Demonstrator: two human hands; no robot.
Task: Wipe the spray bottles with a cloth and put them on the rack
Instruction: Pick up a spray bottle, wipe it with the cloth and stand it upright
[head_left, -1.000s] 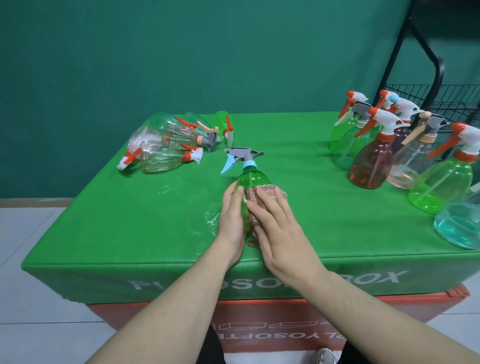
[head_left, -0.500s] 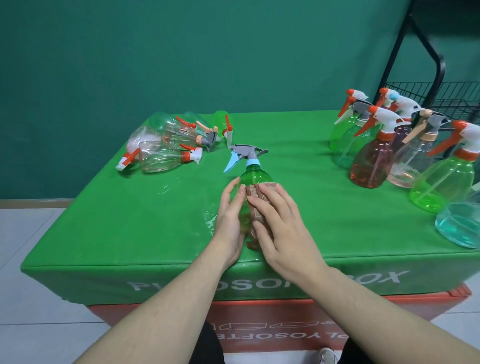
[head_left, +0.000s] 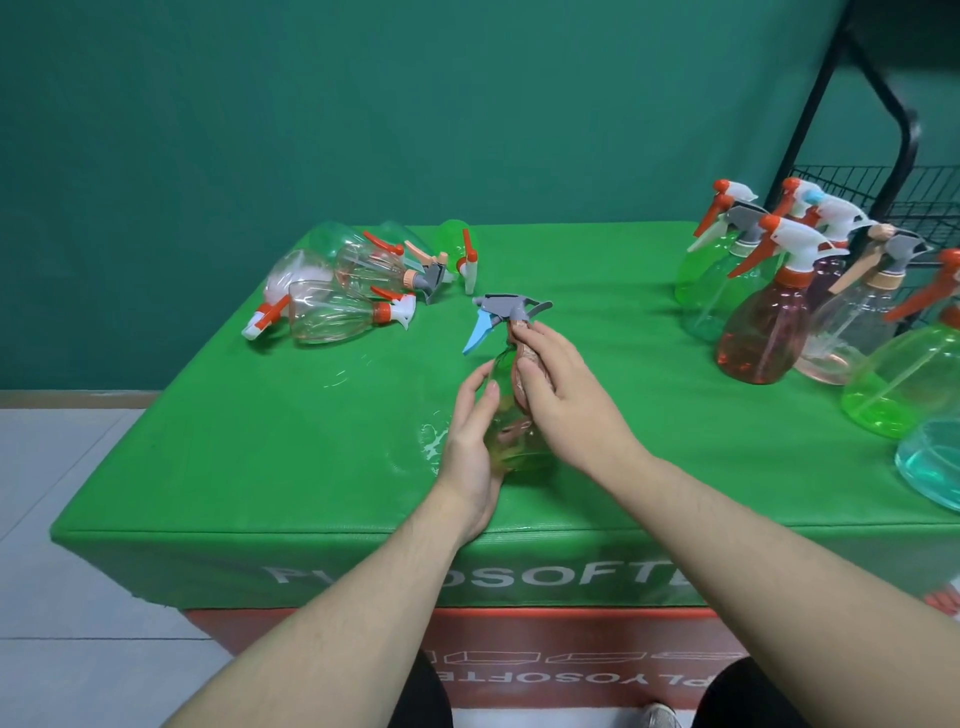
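Head view, first question: where is the green spray bottle (head_left: 511, 447)?

— Upright near the front edge of the green surface (head_left: 260, 457), between both hands. Its grey head with a blue trigger (head_left: 480, 332) points left.

— What are the fingers doing?

— The left hand (head_left: 470, 447) cups the bottle's left side, its fingers (head_left: 480, 395) nearly straight and pressed together against the plastic. The right hand (head_left: 563, 400) presses a brownish cloth (head_left: 524, 384) against the upper body and neck, fingers curled over the cloth and lying side by side.

— And the other bottles?

— A pile of clear spray bottles (head_left: 337, 291) lies on its side at the far left of the surface, one green one among them. At the right stands a cluster of upright spray bottles (head_left: 769, 322), green, pink and clear, most with orange triggers; a teal one is cut off by the frame edge.

— The rack?

— A black wire rack (head_left: 878, 182) stands behind that cluster, at the far right.
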